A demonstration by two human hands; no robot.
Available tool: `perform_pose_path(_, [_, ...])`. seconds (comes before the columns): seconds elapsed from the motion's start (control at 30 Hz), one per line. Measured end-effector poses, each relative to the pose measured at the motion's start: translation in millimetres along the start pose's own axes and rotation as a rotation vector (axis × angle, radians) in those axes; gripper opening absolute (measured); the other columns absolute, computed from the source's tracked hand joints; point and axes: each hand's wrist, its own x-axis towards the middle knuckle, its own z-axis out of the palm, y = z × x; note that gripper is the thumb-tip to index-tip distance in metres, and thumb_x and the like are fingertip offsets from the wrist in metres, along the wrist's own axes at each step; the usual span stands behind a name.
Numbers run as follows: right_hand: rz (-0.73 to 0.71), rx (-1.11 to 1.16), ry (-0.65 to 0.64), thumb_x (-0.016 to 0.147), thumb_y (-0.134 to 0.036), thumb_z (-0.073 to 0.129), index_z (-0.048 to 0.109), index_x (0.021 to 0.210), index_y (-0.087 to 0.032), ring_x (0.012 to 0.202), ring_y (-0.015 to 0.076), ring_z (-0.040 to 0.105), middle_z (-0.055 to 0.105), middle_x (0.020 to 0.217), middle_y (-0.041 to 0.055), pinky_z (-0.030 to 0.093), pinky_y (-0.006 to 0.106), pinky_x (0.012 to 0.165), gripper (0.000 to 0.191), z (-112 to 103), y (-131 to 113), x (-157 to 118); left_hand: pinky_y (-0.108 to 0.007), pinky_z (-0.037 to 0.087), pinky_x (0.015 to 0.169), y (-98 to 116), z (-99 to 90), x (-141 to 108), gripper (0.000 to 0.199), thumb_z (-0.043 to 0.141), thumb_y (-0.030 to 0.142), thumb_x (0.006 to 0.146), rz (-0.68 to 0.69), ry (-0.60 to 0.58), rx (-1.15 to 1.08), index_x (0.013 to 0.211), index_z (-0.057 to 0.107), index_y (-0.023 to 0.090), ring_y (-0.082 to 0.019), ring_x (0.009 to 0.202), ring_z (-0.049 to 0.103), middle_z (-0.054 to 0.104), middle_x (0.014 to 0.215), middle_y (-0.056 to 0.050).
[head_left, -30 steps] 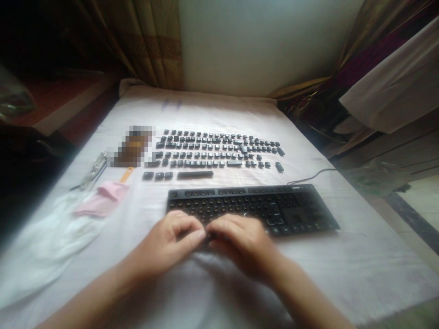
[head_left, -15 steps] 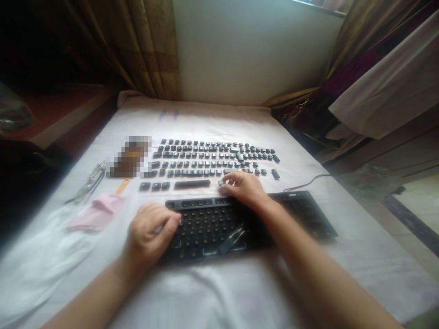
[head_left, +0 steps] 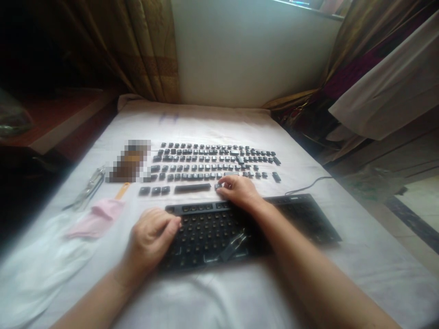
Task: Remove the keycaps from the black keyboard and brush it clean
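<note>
A black keyboard (head_left: 206, 233) lies across the cloth, with its keycaps off and its sockets bare. My left hand (head_left: 151, 237) is closed at its left end, thumb on the edge; its curled fingers are partly hidden. Above the keyboard's upper edge, my right hand (head_left: 240, 189) pinches a small dark keycap (head_left: 218, 186) between thumb and fingers, low over the cloth. Just left of that keycap lies the long spacebar (head_left: 192, 188). Rows of loose keycaps (head_left: 199, 167) are laid out beyond. On the keyboard rests a keycap puller (head_left: 233, 246) with thin wire prongs.
A pink cloth (head_left: 98, 219), a brush with an orange handle (head_left: 122, 190) and a blurred metal tool (head_left: 91, 187) lie at left. White fabric (head_left: 44, 260) is bunched at the near left. The keyboard's cable (head_left: 308, 183) trails off to the right.
My right hand has shifted slightly left with the keycap, closer to the spacebar and down toward the cloth. My left hand stays at the keyboard's left end. The view has tilted slightly.
</note>
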Motion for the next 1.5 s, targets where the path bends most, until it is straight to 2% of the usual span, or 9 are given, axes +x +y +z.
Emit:
perform_pose_path(0.3, [-0.076,-0.008,0.048,0.09,-0.024,0.071,0.078,0.104,-0.024,0.076,0.017,0.071,0.079,0.095,0.0042,0.054,0.03,0.073,0.016,-23.4,6.3,-26.0,-0.028,0.051,0.071,1.5,-0.1,1.1,0.024,0.059,0.025,0.093,0.01,0.011,-0.006,0.071,0.068,0.022,-0.014,0.066,0.066,0.07,0.066,0.002])
perform_pose_path(0.47, [-0.492,0.015,-0.023,0.09,-0.027,0.072,0.075,0.106,-0.022,0.084,0.0177,0.072,0.076,0.101,0.0065,0.056,0.028,0.075,0.017,-31.2,13.7,-87.0,-0.028,0.051,0.068,0.6,1.0,1.1,0.026,0.059,0.027,0.093,0.009,0.022,-0.002,0.069,0.068,0.022,-0.014,0.063,0.065,0.07,0.064,0.002])
perform_pose_path(0.57, [-0.575,-0.099,-0.026,0.079,-0.027,0.083,0.072,0.113,-0.022,0.092,0.0219,0.072,0.074,0.11,0.0086,0.057,0.03,0.074,0.036,-26.6,13.4,-120.0,-0.027,0.051,0.069,-0.5,1.5,0.9,0.025,0.06,0.027,0.093,0.019,0.025,0.0,0.069,0.068,0.022,-0.014,0.064,0.065,0.07,0.065,0.003])
perform_pose_path(0.77, [-0.675,-0.292,0.247,0.084,-0.009,0.071,0.073,0.095,-0.019,0.073,0.0186,0.066,0.076,0.093,0.0072,0.051,0.027,0.061,0.015,-11.4,4.3,-145.3,-0.027,0.05,0.068,-0.5,1.0,1.4,0.025,0.061,0.027,0.092,0.013,0.025,0.015,0.069,0.069,0.023,-0.013,0.064,0.066,0.069,0.065,0.003])
perform_pose_path(0.87, [-0.69,-0.277,0.375,0.092,-0.004,0.056,0.072,0.085,-0.018,0.068,0.0176,0.063,0.075,0.086,0.0067,0.046,0.027,0.058,0.023,-5.4,-3.5,-150.1,-0.028,0.052,0.068,-0.7,0.7,1.4,0.026,0.06,0.03,0.092,-0.005,0.031,0.022,0.069,0.069,0.023,-0.015,0.064,0.066,0.07,0.065,0.002])
perform_pose_path(1.03, [-0.609,-0.22,0.499,0.095,-0.003,0.048,0.067,0.07,-0.019,0.058,0.0162,0.054,0.065,0.067,0.0042,0.036,0.027,0.051,0.035,2.9,-14.3,-158.6,-0.03,0.054,0.07,-2.2,0.8,1.1,0.028,0.059,0.037,0.092,-0.044,0.015,0.049,0.069,0.069,0.023,-0.017,0.066,0.067,0.071,0.066,0.001])
perform_pose_path(1.17, [-0.493,0.054,0.412,0.096,-0.011,0.05,0.069,0.074,-0.021,0.052,0.012,0.053,0.06,0.062,0.0001,0.035,0.023,0.048,0.03,-0.5,-9.3,-160.8,-0.029,0.055,0.068,-3.0,0.9,1.8,0.029,0.059,0.038,0.092,-0.033,0.027,0.066,0.069,0.07,0.024,-0.016,0.065,0.067,0.071,0.066,0.001])
perform_pose_path(1.3, [-0.231,0.484,0.243,0.093,-0.022,0.059,0.067,0.077,-0.02,0.057,0.0118,0.06,0.065,0.065,-0.0005,0.046,0.02,0.055,0.017,-16.3,12.7,-157.2,-0.028,0.055,0.068,-7.1,0.6,1.6,0.026,0.06,0.036,0.093,0.016,0.037,0.088,0.073,0.071,0.024,-0.016,0.066,0.068,0.072,0.069,0.002])
perform_pose_path(1.5, [0.122,0.697,0.433,0.081,-0.034,0.07,0.065,0.076,-0.023,0.058,0.014,0.058,0.064,0.065,-0.0016,0.047,0.023,0.053,0.013,-30.8,62.4,-156.5,-0.033,0.053,0.078,-4.2,1.9,-1.0,0.011,0.061,0.027,0.094,0.227,0.029,0.237,0.088,0.07,0.024,-0.018,0.076,0.069,0.074,0.081,0.0])
